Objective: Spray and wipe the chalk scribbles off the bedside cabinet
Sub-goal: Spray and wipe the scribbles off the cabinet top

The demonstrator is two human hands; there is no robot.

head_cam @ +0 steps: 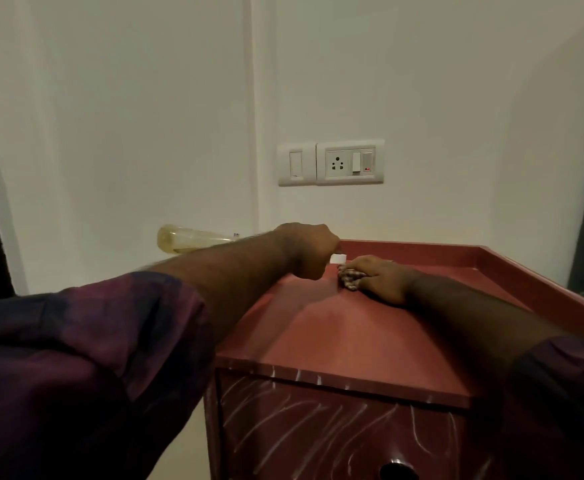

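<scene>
The reddish-brown bedside cabinet (352,341) stands before me, its raised rim running along the back and right. White chalk scribbles (301,420) cover its front panel. My left hand (307,249) grips a clear spray bottle (193,239) of yellowish liquid, held sideways with its base pointing left and its white nozzle (338,258) aimed at the top's far part. My right hand (380,278) lies on the cabinet top and holds a checked cloth (349,280) against the surface, right beside the nozzle.
A white wall rises behind the cabinet, carrying a switch and socket plate (332,163) above it. A dark round knob (396,471) shows on the cabinet front at the bottom edge. Dark shapes stand at the far left and far right edges.
</scene>
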